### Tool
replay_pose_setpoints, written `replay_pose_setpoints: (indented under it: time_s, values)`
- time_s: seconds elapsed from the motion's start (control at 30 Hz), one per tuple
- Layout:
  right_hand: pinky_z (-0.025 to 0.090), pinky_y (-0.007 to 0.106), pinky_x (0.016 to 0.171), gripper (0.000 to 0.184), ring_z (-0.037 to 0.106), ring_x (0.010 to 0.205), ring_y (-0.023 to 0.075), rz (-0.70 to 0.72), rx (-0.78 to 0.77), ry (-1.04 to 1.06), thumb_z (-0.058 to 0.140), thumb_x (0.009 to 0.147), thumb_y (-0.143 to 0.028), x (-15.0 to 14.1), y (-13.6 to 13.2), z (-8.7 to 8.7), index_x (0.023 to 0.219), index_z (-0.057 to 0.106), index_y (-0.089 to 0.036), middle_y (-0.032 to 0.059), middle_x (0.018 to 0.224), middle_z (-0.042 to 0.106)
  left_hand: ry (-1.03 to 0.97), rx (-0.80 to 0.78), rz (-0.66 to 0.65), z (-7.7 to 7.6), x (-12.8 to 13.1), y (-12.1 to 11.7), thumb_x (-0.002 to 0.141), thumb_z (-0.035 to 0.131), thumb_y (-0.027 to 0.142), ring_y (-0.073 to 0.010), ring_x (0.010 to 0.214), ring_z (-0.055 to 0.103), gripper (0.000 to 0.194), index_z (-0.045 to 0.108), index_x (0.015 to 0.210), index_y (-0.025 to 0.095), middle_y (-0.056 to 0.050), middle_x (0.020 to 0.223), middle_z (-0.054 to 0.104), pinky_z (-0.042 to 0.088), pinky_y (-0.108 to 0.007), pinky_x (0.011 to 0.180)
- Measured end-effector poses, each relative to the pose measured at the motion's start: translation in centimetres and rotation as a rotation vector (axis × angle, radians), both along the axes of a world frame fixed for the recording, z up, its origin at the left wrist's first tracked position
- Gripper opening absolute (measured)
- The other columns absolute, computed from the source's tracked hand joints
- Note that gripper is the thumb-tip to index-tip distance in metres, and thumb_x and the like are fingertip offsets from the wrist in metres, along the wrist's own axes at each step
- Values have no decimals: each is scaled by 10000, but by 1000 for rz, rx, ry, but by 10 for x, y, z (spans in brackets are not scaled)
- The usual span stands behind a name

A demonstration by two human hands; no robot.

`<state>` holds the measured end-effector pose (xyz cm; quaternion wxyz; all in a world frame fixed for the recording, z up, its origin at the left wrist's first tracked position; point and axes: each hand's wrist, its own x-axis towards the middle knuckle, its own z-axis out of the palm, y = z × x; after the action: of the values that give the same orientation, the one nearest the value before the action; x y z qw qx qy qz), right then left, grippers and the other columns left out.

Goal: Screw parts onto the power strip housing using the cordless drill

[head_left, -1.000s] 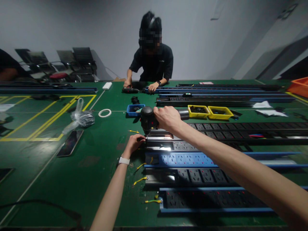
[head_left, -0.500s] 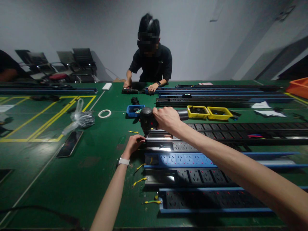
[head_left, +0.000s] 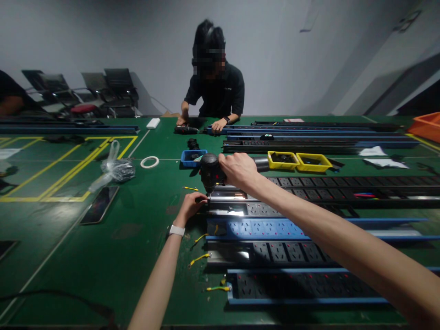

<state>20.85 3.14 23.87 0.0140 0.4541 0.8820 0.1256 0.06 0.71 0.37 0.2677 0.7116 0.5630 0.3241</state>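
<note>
My right hand (head_left: pixel 239 168) is wrapped round a black power screwdriver (head_left: pixel 209 170), which points down at the left end of a black socket strip (head_left: pixel 228 209). Beside its tip, my left hand (head_left: pixel 192 205) is closed in a pinch at that end of the strip; what lies between the fingers is too small to make out. Nearer to me lie a blue socket strip (head_left: pixel 263 228), a black one (head_left: pixel 278 252) and a blue-edged one (head_left: pixel 295 285). Short yellow wires (head_left: pixel 199 260) stick out from their left ends.
A blue bin (head_left: pixel 183 158) and two yellow bins (head_left: pixel 313 167) stand behind the screwdriver. To the left lie a tape roll (head_left: pixel 149 162), a plastic bag (head_left: pixel 118 169) and a phone (head_left: pixel 99 205). Across the table, a co-worker (head_left: pixel 216 91) holds another power screwdriver (head_left: pixel 185 130) against a strip.
Both my hands and the power screwdriver stay almost where they were. The co-worker's head has shifted slightly to the left.
</note>
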Motion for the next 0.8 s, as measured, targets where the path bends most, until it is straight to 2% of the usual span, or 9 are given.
replay_pose_setpoints:
  time_s: [0.4,0.8]
  values:
    - [369,238,659,365,698,874,242,-11,-3,-18,576,782,-262,0,1,0,1125,585,-135,111,936,703,-9,31,-10,0,-1,0,825,692,382,-146,870,678,232,759,905,175,-54,948,742,519,-239,834]
    - [328,227,638,348,701,869,242,-8,19,-20,563,775,-240,1,3,-2,1102,576,-120,121,919,700,-5,-29,13,4,1,-1,818,704,331,-150,894,676,190,760,913,176,-42,965,742,502,-246,859]
